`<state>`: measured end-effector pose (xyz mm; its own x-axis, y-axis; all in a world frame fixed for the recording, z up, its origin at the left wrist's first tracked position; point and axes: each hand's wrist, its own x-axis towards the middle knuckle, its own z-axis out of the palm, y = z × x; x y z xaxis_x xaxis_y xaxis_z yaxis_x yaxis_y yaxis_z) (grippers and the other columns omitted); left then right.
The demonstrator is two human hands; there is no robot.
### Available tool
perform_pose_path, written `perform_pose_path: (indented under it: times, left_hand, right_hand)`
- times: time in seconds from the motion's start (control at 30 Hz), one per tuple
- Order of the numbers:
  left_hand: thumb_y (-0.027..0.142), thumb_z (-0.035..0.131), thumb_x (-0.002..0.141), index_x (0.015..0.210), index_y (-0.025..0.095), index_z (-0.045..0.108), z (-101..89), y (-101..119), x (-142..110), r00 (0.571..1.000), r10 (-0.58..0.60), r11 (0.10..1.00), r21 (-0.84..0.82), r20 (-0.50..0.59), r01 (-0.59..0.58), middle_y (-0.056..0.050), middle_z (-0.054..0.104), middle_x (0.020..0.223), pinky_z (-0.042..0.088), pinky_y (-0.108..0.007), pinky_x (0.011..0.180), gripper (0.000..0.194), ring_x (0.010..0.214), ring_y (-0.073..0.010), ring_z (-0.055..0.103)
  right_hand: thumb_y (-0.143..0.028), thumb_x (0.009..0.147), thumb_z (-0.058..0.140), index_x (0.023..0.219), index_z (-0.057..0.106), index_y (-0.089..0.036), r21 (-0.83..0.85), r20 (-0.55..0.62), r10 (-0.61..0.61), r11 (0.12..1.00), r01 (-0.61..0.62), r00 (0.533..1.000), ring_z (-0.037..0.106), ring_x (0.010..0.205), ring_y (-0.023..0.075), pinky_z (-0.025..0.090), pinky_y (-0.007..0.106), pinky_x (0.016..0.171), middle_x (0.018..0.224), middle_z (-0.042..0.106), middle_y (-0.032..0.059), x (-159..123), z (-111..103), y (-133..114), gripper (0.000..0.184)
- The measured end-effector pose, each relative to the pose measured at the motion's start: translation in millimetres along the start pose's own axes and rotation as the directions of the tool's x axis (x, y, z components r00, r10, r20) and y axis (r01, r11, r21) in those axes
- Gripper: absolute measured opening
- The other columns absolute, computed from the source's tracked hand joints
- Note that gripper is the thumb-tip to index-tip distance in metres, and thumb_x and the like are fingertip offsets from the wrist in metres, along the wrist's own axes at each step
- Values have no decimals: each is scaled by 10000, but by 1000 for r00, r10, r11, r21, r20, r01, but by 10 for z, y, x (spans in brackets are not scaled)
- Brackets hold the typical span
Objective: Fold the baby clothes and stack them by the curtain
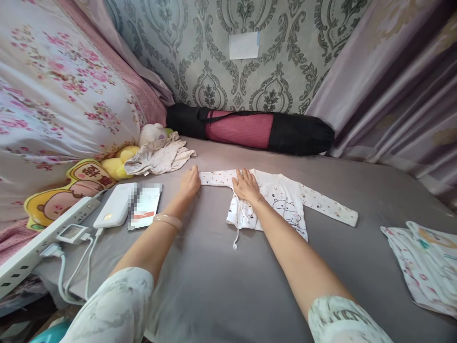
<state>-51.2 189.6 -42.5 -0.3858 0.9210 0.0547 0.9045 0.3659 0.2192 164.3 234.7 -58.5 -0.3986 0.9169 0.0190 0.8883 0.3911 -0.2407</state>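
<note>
A small white baby shirt (280,190) with a cartoon drawing and printed sleeves lies spread on the grey sheet, a tie string hanging from its left side. My left hand (191,181) is closed around the cuff of the sleeve stretched out to the left. Flat on the shirt near that sleeve's shoulder, my right hand (246,185) rests with its fingers stretched out. The other sleeve extends to the right, untouched.
Folded printed clothes (424,267) lie at the right edge. On the left are a phone (145,207), a white power bank (116,205), a power strip (46,238) with cables, plush toys (121,162) and a crumpled garment (160,157). A black-and-pink bag (239,128) lies along the wall.
</note>
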Motion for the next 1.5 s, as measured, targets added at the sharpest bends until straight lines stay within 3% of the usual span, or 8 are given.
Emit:
perform_pose_path:
  times: [0.27,0.5,0.67,0.83,1.0,1.17,1.37,1.5]
  left_hand:
    - [68,342,883,1123,68,576,-127,385,-61,965,158,972,207,-209,-114,-237,572,1190,389,-459,956,335,1184,-349,511]
    - [159,370,939,1222,126,534,313,1031,-191,917,400,910,-117,5,-397,-166,647,1178,413,-377,994,329,1161,-247,578]
    - [83,389,875,1395,107,402,462,562,-145,898,440,895,-80,8,-438,-179,410,1496,268,-443,1148,521,1406,-263,350]
    - [37,344,850,1329,134,475,299,87,-46,942,335,942,6,-21,-335,-163,498,1426,323,-445,1123,506,1372,-255,404]
    - [73,337,881,1329,103,463,193,158,-140,953,279,959,79,-120,-271,-187,461,1446,304,-433,1129,467,1373,-269,394]
    - [39,377,833,1278,106,501,21,370,-324,950,239,970,82,-203,-227,-183,484,1410,306,-457,1107,467,1353,-291,394]
    - [68,388,844,1008,140,627,-178,962,-842,888,451,842,-289,-90,-457,-107,682,1029,469,-345,909,298,1014,-216,609]
    - [101,425,833,947,165,641,-69,1291,-1277,839,536,789,-409,93,-458,-62,688,927,492,-306,827,252,904,-193,631]
  right_hand:
    - [-413,1002,217,1530,265,-131,-26,14,21,999,-21,1000,148,1474,252,85,392,1180,1599,216,140,6,-15,-25,601]
    - [-373,1004,195,1544,227,-151,-68,33,24,997,-21,999,123,1482,243,103,394,1181,1612,181,120,18,1,-12,585]
    - [-380,1002,213,1526,286,-139,-56,-24,9,998,-10,1000,173,1469,255,110,397,1180,1591,245,136,13,34,-4,581]
    - [-383,1003,220,1528,279,-124,10,-13,9,1000,-9,1000,147,1475,265,90,414,1187,1595,226,145,22,42,-13,589]
    - [-391,998,284,1526,272,-114,280,85,-20,960,-5,996,151,1479,228,126,387,1195,1601,206,140,46,-188,85,596]
    - [-230,926,430,1316,543,-95,550,-253,102,833,56,962,540,1243,197,394,311,1057,1359,566,153,-281,-511,492,427]
    - [-243,889,513,895,651,-148,716,44,187,680,-161,981,652,655,146,504,253,600,823,698,70,-959,-573,706,168]
    - [-270,821,601,851,634,-166,563,221,63,806,-180,973,596,597,129,441,230,567,714,662,23,-1203,-550,577,113]
